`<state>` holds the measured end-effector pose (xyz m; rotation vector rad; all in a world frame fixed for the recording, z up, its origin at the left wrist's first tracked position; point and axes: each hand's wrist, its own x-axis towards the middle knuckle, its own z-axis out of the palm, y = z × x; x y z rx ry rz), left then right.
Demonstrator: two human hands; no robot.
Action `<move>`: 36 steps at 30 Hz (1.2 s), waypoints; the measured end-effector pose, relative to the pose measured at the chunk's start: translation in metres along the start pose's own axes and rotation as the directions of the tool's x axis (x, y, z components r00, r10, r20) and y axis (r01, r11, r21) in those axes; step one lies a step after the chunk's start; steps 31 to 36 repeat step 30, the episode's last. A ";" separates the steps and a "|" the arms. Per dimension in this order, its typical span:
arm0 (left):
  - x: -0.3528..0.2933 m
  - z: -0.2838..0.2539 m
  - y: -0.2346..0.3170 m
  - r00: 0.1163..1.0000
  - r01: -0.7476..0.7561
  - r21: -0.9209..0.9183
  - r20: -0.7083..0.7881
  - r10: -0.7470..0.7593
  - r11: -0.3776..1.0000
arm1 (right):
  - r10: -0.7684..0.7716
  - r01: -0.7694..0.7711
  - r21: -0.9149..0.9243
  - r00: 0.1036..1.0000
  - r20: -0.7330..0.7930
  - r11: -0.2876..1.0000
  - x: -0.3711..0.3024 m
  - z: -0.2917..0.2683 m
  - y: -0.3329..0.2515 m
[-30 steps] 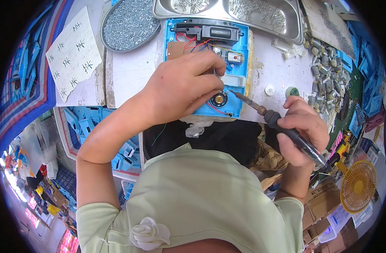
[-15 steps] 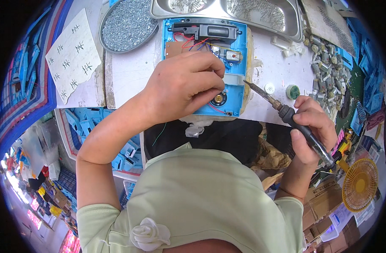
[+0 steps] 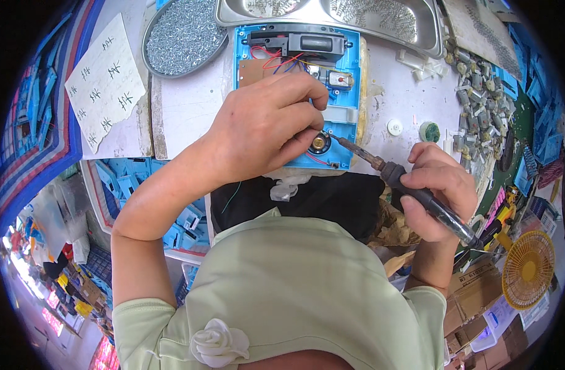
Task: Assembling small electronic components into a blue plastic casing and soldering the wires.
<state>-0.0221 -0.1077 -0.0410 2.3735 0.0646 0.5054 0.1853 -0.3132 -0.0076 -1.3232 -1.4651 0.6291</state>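
A blue plastic housing (image 3: pixel 347 139) lies on the table, with a black module (image 3: pixel 316 44), a brown board (image 3: pixel 250 72), red and blue wires, a small motor (image 3: pixel 340 80) and a round speaker (image 3: pixel 320 143) inside it. My left hand (image 3: pixel 273 120) rests over its left side, fingers pinched beside the speaker; what they hold is hidden. In my right hand (image 3: pixel 441 191) is a soldering iron (image 3: pixel 398 175), its tip at the speaker's upper right edge, close to my left fingertips.
A round dish of screws (image 3: pixel 185 38) and a metal tray (image 3: pixel 412 44) of small parts stand at the back. Several small motors (image 3: pixel 479 102) pile up at right, near a green-filled round container (image 3: pixel 429 131) and a white disc (image 3: pixel 394 127). A marked paper (image 3: pixel 106 86) lies at left.
My right hand has moved left and slightly down, bringing the soldering iron's tip from the housing's right edge to the speaker. My left hand has stayed nearly still.
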 end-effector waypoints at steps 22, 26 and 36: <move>-0.002 0.003 -0.002 1.000 -0.014 0.031 -0.004 0.014 0.999 | 0.073 -0.072 0.055 0.997 -0.017 0.996 -0.001 -0.002 -0.003; -0.002 0.002 -0.002 1.000 -0.018 0.033 -0.004 0.019 0.999 | 0.049 -0.046 0.047 0.996 -0.070 0.998 -0.008 -0.004 -0.006; -0.002 0.002 0.000 1.000 -0.011 0.033 0.000 0.011 0.999 | 0.080 -0.075 0.050 0.992 -0.095 0.996 -0.016 -0.007 -0.008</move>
